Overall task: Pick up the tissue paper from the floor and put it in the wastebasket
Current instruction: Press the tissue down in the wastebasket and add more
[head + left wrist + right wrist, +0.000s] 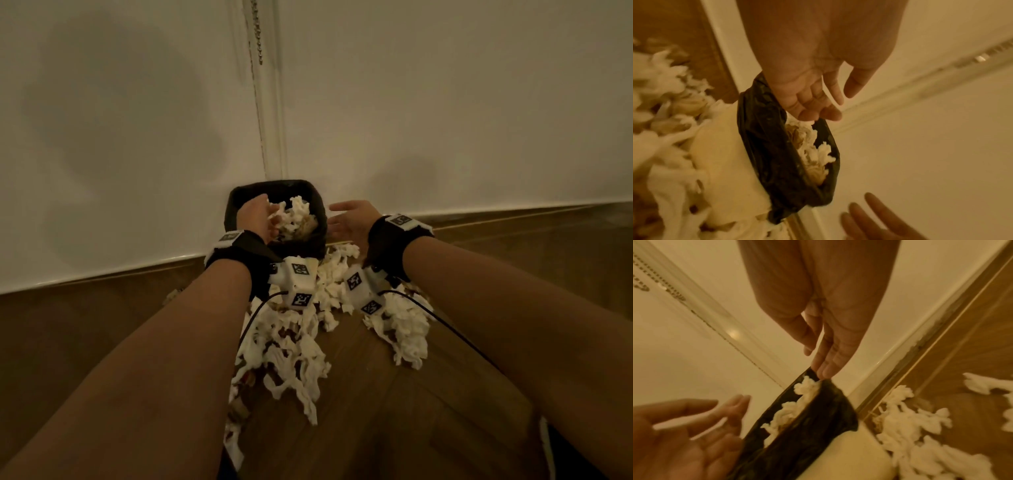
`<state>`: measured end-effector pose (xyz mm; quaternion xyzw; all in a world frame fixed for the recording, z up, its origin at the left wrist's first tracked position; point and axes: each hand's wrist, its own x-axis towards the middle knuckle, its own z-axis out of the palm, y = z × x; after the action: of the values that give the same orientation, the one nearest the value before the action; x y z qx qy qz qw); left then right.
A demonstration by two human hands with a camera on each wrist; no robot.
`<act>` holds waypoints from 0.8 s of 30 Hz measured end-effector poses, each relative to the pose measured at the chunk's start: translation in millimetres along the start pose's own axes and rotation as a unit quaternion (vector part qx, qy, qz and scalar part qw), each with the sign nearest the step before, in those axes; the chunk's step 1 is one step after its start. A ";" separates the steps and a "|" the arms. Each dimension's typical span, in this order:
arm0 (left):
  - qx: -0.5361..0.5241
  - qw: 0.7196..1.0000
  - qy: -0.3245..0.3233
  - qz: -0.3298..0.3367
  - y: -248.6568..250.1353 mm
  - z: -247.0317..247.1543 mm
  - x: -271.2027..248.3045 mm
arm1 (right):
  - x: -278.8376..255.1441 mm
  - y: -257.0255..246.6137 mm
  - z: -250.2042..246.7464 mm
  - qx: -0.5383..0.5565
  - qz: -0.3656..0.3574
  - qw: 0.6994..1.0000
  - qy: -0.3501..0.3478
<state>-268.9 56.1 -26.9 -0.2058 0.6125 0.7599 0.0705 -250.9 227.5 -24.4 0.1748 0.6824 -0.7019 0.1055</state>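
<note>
A wastebasket point(274, 186) with a black liner stands on the floor against the wall, and white tissue paper point(298, 212) is heaped inside it. My left hand point(265, 219) hovers over the basket's left side with relaxed fingers and holds nothing. The left wrist view shows that hand point(830, 104) empty just above the liner point(764, 146). My right hand point(337, 221) is open beside the basket's right rim. In the right wrist view its fingertips point(823, 371) reach the liner's edge point(818, 418). Much shredded tissue point(291, 342) still lies on the floor under my wrists.
A white wall point(445, 102) with a baseboard rises behind the basket, and a beaded chain point(258, 41) hangs down it. The floor point(394, 394) is brown wood. A second tissue heap point(400, 325) lies to the right. Thin black cables point(445, 329) run from the wrist cameras.
</note>
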 end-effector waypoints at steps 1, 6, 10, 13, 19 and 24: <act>0.061 0.998 -0.008 0.031 -1.8 5.2 -5.2 | -2.9 5.1 -13.3 -0.033 -0.006 0.999 0.024; 0.278 0.942 -0.148 0.113 -46.0 43.6 -43.1 | -19.7 47.2 -92.3 -0.200 -0.007 0.973 0.114; 0.403 0.887 -0.199 0.103 -112.1 69.0 -66.6 | -37.6 92.5 -146.6 -0.329 0.037 0.934 0.135; 0.578 0.768 -0.253 0.108 -163.5 77.5 -76.4 | -49.8 123.9 -172.6 -0.428 0.089 0.891 0.124; 0.675 0.643 -0.338 0.129 -234.9 103.6 -86.5 | -58.5 173.7 -198.6 -0.453 0.145 0.873 0.107; 0.723 0.574 -0.329 0.198 -282.0 138.0 -95.3 | -61.3 197.5 -206.9 -0.437 0.157 0.876 0.131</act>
<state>-112.6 270.1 -220.5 0.3040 0.9189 0.0752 0.2399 -97.4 418.6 -184.1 0.3064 0.8907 -0.2772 0.1895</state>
